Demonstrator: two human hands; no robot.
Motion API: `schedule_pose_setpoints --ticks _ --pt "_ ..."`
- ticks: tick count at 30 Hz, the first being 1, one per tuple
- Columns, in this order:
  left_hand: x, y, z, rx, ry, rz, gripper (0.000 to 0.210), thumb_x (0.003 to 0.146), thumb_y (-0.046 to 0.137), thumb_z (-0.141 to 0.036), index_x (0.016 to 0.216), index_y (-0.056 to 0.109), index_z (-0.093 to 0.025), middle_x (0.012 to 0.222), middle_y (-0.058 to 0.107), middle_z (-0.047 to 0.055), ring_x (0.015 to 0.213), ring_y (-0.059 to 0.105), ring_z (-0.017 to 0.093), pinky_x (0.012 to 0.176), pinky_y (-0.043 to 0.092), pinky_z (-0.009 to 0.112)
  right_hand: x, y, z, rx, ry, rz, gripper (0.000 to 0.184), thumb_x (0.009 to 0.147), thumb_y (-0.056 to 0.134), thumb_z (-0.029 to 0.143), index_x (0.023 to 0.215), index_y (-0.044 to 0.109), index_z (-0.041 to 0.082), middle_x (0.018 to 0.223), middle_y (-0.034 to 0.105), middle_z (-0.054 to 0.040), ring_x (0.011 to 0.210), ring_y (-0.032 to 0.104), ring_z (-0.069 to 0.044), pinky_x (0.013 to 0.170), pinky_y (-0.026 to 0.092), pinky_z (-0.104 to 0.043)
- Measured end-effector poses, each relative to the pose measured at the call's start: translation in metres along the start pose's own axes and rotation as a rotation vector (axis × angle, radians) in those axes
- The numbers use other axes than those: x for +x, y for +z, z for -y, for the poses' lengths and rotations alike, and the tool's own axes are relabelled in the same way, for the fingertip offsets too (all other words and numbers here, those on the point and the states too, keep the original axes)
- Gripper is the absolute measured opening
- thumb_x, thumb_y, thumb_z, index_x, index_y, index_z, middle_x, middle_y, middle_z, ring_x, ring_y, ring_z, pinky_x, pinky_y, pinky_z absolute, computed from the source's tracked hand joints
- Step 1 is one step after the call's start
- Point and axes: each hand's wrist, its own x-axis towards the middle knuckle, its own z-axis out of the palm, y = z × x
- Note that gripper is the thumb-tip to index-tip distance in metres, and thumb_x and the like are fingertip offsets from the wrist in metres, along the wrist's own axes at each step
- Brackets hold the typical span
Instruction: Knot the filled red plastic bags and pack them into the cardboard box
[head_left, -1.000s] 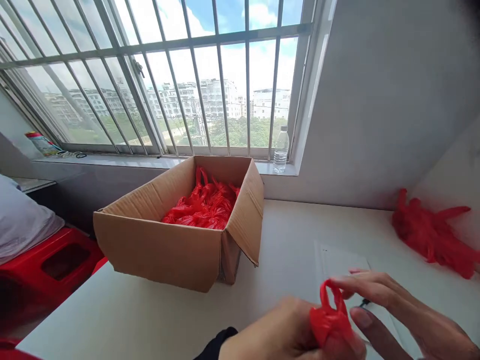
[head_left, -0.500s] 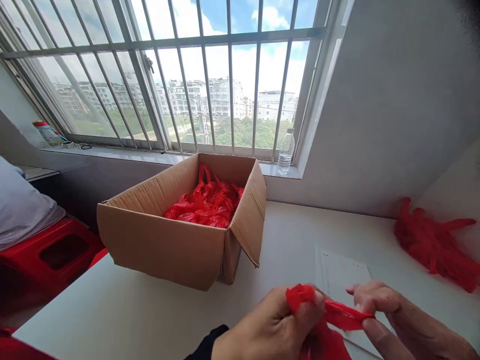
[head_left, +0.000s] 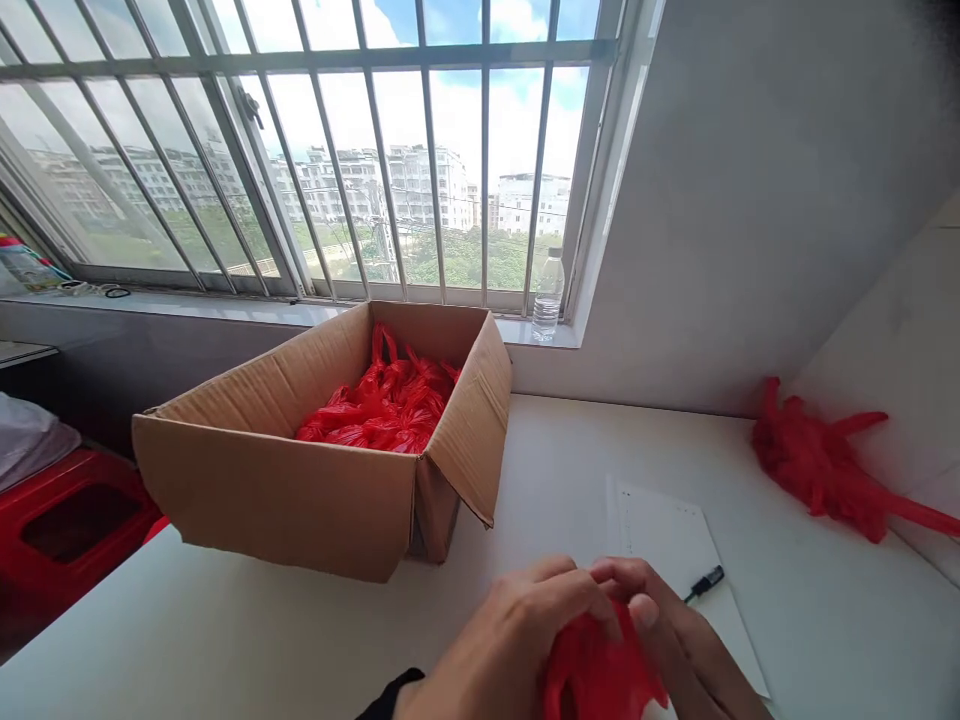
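Both hands are close together at the lower middle, around a red plastic bag [head_left: 600, 665]. My left hand [head_left: 517, 630] is curled over the bag's upper left side, its fingertips pressed into the plastic. From the other side my right hand [head_left: 667, 630] grips it, thumb and fingers drawn together. Part of the bag hangs below the fingers and runs out of the bottom of the view. A cardboard box [head_left: 277, 500] stands open to the left, with several knotted red plastic bags [head_left: 382, 405] inside.
On the white table [head_left: 555, 450] lie a white sheet [head_left: 667, 520] and a black-tipped cable [head_left: 705, 582]. More red bags [head_left: 825, 460] lie at the right by the wall. A clear bottle [head_left: 548, 295] stands on the sill; a red stool [head_left: 67, 510] is at left.
My right hand has come in against the left, and the strip of bag stretched between them is bunched up. The cable tip now shows. The view has shifted right.
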Motion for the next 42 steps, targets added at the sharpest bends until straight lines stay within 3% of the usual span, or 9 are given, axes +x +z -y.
schedule_pose_setpoints --ticks 4,8,11,16,21,27,31,37,42 --pt "0.009 0.01 0.016 0.4 0.091 0.006 0.029 0.084 0.063 -0.01 0.108 0.071 -0.024 0.09 0.07 0.005 0.066 0.062 0.014 0.058 0.045 0.022 0.01 -0.003 -0.013 0.282 0.206 0.15 0.043 0.1 0.048 0.061 0.122 0.062 0.027 0.079 0.065 -0.0003 0.073 0.067 -0.02 0.066 0.054 -0.028" --pt "0.01 0.013 0.036 0.469 0.291 -0.095 0.03 0.099 0.047 -0.012 0.118 0.069 -0.023 0.105 0.072 0.01 0.085 0.071 0.018 0.074 0.054 0.025 0.019 -0.005 -0.019 0.344 0.195 0.373 0.046 0.1 0.051 0.058 0.131 0.058 0.026 0.095 0.068 -0.0039 0.092 0.067 -0.023 0.089 0.053 -0.037" --pt "0.007 0.012 0.043 0.493 0.336 -0.122 0.037 0.099 0.049 -0.013 0.129 0.067 -0.025 0.121 0.069 0.015 0.102 0.072 0.023 0.082 0.058 0.031 0.02 -0.005 -0.018 0.335 0.139 0.427 0.04 0.1 0.052 0.057 0.115 0.065 0.022 0.096 0.066 -0.0049 0.09 0.063 -0.021 0.088 0.051 -0.036" --pt "0.005 0.008 0.045 0.458 0.297 -0.114 0.042 0.099 0.057 -0.017 0.136 0.062 -0.033 0.128 0.069 0.011 0.107 0.071 0.023 0.088 0.058 0.033 0.015 -0.005 -0.017 0.37 0.205 0.289 0.045 0.095 0.06 0.061 0.124 0.055 0.027 0.092 0.062 -0.0013 0.087 0.06 -0.02 0.089 0.049 -0.037" --pt "0.002 0.003 0.044 0.478 0.401 -0.038 0.065 0.089 0.07 -0.036 0.15 0.049 -0.033 0.133 0.065 0.016 0.115 0.067 0.032 0.092 0.058 0.043 0.018 -0.007 -0.013 0.247 0.13 0.317 0.044 0.099 0.049 0.063 0.087 0.055 0.02 0.081 0.052 0.0005 0.075 0.047 -0.016 0.07 0.04 -0.028" --pt "-0.006 0.003 0.049 0.586 0.375 0.013 0.054 0.104 0.046 -0.029 0.157 0.037 -0.032 0.15 0.053 0.013 0.134 0.054 0.027 0.107 0.051 0.044 0.014 -0.009 -0.028 0.225 0.208 0.244 0.042 0.101 0.045 0.061 0.088 0.054 0.022 0.083 0.056 -0.0004 0.076 0.049 -0.017 0.071 0.042 -0.028" --pt "-0.023 -0.004 0.071 0.632 0.261 -0.051 0.054 0.106 0.037 -0.02 0.158 0.033 -0.03 0.158 0.046 0.008 0.143 0.045 0.023 0.114 0.046 0.04 0.002 -0.025 -0.05 0.134 0.257 0.064 0.043 0.102 0.039 0.06 0.088 0.057 0.023 0.096 0.06 -0.0034 0.091 0.053 -0.022 0.077 0.043 -0.029" --pt "-0.053 -0.02 0.105 0.652 0.032 -0.022 0.049 0.104 0.047 -0.023 0.152 0.046 -0.034 0.145 0.062 0.002 0.135 0.055 0.023 0.113 0.049 0.041 -0.028 -0.054 -0.071 0.042 0.385 -0.12 0.042 0.1 0.043 0.06 0.085 0.057 0.024 0.099 0.061 -0.0038 0.102 0.058 -0.024 0.089 0.045 -0.03" --pt "-0.047 -0.009 0.1 0.48 -0.024 0.05 0.051 0.107 0.037 -0.039 0.158 0.034 -0.033 0.163 0.04 0.003 0.151 0.035 0.024 0.12 0.04 0.046 -0.051 -0.021 -0.062 0.056 0.386 -0.408 0.031 0.102 0.047 0.054 0.091 0.053 0.026 0.122 0.064 -0.0029 0.117 0.058 -0.021 0.094 0.048 -0.027"
